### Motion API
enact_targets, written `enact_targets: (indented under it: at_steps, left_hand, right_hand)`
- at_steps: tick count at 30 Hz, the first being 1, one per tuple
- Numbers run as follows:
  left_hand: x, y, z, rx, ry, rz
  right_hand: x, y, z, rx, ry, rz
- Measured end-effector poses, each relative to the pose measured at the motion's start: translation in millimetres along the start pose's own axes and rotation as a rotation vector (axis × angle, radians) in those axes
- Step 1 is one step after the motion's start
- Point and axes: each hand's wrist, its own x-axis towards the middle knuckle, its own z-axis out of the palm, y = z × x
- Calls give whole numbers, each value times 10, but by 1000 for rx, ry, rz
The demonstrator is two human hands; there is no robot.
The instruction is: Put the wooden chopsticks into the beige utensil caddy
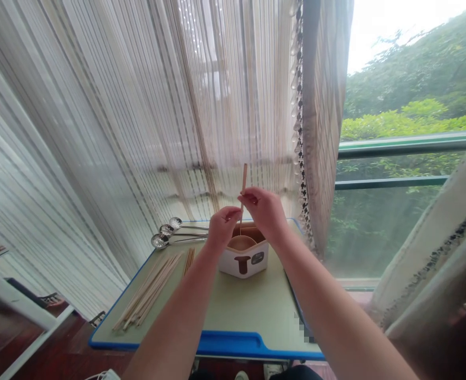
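My right hand pinches a pale wooden chopstick that stands nearly upright. Just below, my left hand has its fingertips closed on the same chopstick. Its lower end reaches down into a white utensil holder with a brown inside and a brown picture on its front. Inside the holder, a rounded tan piece shows near the front; I cannot make out exactly what it is. Left of my arms lies a bundle of chopsticks, with a few darker chopsticks beside it.
Several metal ladles or skimmers lie at the table's back left corner. The pale table has a blue rim. A dark flat object lies along its right edge, partly behind my arm. Sheer curtains hang close behind; a window is on the right.
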Motion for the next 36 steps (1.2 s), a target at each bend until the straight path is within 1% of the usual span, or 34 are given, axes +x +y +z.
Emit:
enact_targets:
  at_steps: [3,8,12,14,18,21,25,28,30,32,36]
  left_hand:
    - [7,-74,-3,-21,3,-16]
    - [42,-71,16,6,-10,5]
    - [39,-82,37,-4,77,33]
    - [26,-108,43,4,89,45]
    - [12,-149,43,68,20,53]
    - [32,-157,30,151,-9,81]
    - [89,-180,-4,273,-47,115]
    - [131,-224,-47,371,-76,115]
    - [150,-257,-80,417,-82,102]
    - [159,-287,-105,417,-112,72]
    - [158,-336,-104,417,-231,-2]
  right_hand:
    - [20,3,26,-18,-13,-2]
    - [40,-15,42,-87,1,-65]
    - [19,24,88,-98,-37,-76]
    - [3,78,125,-82,-43,-56]
    - [-2,196,190,5,-29,8]
    - [34,233,209,49,-20,51]
    - [115,255,235,19,-44,69]
    - [145,352,318,12,-83,98]
    - [123,466,400,18,-96,131]
    - [69,588,477,11,-100,157]
    - [-55,742,542,-11,-106,180]
